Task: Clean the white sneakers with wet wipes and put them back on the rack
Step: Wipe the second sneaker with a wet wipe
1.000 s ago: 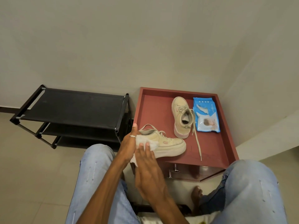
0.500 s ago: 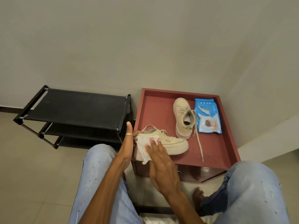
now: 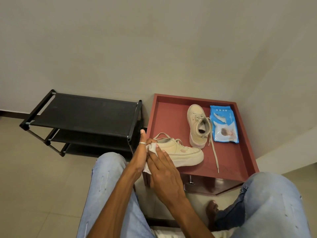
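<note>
left hand grips the heel of the near sneaker at the front left corner of the red tray table. right hand presses a wet wipe against its side with straight fingers. second sneaker stands just beside the blue wipes pack. black rack stands to the left.

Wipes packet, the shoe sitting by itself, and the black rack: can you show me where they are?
Wipes packet [image 3: 224, 125], head view, on the middle of its blue front.
Lone sneaker [image 3: 196, 121], head view, on its laced top.
Black rack [image 3: 82, 112], head view, on its top shelf.
</note>
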A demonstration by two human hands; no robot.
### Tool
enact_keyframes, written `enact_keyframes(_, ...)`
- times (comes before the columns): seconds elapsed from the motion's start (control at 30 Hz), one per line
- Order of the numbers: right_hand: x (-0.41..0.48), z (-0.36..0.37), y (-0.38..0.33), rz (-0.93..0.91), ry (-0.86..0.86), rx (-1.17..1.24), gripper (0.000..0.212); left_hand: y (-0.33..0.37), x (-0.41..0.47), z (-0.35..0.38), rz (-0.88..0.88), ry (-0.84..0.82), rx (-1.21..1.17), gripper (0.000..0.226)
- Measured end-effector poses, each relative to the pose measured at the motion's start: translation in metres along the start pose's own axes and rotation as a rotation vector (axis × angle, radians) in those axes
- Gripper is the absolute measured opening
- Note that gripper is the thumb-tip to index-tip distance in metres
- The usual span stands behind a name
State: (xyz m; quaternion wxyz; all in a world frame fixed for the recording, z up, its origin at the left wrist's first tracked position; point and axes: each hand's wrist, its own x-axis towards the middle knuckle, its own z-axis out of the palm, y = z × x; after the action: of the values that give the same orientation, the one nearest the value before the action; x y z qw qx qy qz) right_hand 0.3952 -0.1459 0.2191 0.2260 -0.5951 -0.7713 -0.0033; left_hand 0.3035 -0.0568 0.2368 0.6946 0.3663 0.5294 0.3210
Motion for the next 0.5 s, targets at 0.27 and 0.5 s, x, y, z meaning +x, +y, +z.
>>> enact_keyframes(0.27,-0.031,-0.002,0.032,0.281,0.158,0.218,0.062,0.002,-0.003,0.002,-0.058,0.067,0.075,0.107)
enact_keyframes(0.5,-0.015,0.005,-0.007,0.085,0.092,0.168,0.054,0.001,-0.003,0.001,-0.087,0.059,-0.016,0.087)
